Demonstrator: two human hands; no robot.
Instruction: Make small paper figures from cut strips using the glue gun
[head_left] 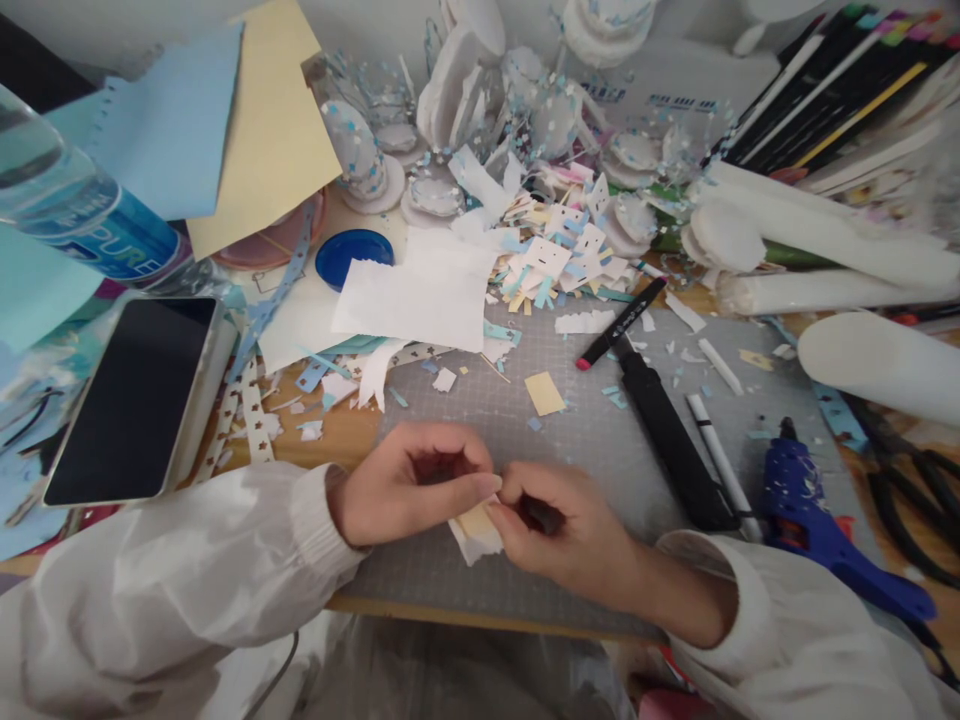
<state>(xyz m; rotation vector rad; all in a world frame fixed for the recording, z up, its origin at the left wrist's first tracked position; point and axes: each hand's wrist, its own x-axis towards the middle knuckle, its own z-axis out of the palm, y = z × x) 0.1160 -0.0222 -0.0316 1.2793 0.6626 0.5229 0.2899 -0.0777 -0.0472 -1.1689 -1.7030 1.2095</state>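
Note:
My left hand (424, 485) and my right hand (559, 525) meet over the near part of the grey cutting mat (420, 590). Both pinch a small piece of paper (477, 540), white with a pale yellow part, between thumbs and forefingers. Its lower edge looks uneven and sticks out below my fingers; the upper part is hidden by them. Just beyond my hands lies a small yellow paper rectangle (544, 394). Farther off rests a heap of small cut paper pieces (555, 250), some with faces drawn on them.
A phone (135, 395) and a water bottle (97, 210) are on the left. To the right lie a black marker (622, 323), a black cutter-like tool (667, 430), a white pen (724, 465), a blue glue gun (825, 530) and scissors (919, 490). White decorated shapes (442, 195) crowd the back.

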